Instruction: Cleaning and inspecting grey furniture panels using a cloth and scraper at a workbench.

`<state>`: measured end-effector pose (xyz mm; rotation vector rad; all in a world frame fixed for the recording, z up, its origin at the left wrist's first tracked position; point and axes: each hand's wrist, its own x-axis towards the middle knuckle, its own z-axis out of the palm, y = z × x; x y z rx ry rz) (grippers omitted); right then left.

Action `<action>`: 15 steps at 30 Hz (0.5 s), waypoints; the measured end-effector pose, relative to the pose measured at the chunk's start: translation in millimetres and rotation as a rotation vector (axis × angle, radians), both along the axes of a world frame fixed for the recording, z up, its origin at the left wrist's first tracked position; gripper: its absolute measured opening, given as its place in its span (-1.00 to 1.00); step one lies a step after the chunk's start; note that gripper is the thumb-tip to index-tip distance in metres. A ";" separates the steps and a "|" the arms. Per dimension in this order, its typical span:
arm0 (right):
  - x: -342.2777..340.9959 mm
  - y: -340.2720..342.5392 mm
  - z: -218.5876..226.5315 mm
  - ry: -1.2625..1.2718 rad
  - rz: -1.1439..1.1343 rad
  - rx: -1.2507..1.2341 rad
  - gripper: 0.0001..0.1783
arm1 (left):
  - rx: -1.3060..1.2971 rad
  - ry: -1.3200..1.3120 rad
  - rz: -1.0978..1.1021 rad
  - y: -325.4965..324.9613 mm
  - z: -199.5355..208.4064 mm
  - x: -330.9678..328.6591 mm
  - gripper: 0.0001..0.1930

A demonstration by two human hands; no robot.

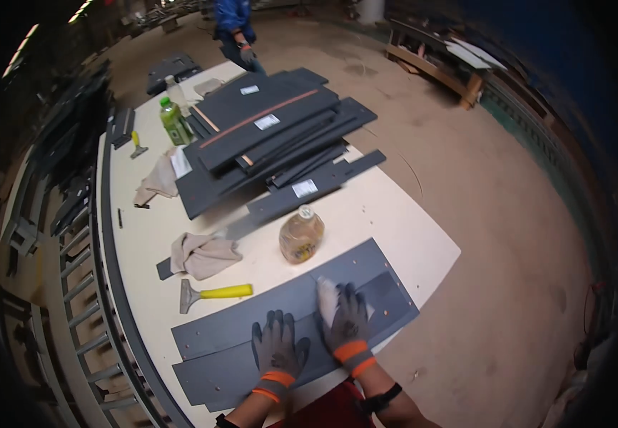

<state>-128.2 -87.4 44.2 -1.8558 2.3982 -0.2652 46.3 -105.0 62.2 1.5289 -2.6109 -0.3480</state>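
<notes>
Two dark grey boards point(216, 337) with small holes along their ends lie side by side at the near end of the table. My left hand point(279, 347), in a grey glove with an orange cuff, rests flat on them with its fingers apart. My right hand point(347, 321), gloved alike, presses a whitish cloth point(328, 299) onto the far board, and the cloth shows beside the thumb and fingers. Beyond the boards stand a clear bottle point(300, 235) of amber liquid, a scraper point(216, 292) with a yellow handle and a crumpled beige rag point(205, 255).
A stack of dark boards point(273, 128) with white labels covers the table's far part. Left of it are a green bottle point(173, 123), a second rag point(158, 182) and another yellow-handled scraper point(137, 145). A roller rack point(88, 299) runs along the left. A person in blue point(235, 25) stands beyond.
</notes>
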 end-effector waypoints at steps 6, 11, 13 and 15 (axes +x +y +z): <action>-88.7 -29.1 0.1 -0.054 -0.372 -0.129 -0.19 | -0.018 -0.011 0.027 -2.0 -1.7 3.8 -0.32; -76.1 -22.0 -22.9 0.022 -0.416 -0.186 -0.19 | 0.032 -0.080 0.011 -1.9 -6.1 -1.3 -0.32; -16.3 -14.2 11.8 -0.183 -0.201 -0.089 -0.17 | 0.031 -0.040 0.020 -1.4 -13.9 4.3 -0.33; 26.6 -5.5 -24.8 0.016 0.137 -0.101 -0.14 | -0.026 -0.136 0.004 6.2 -27.8 4.5 -0.35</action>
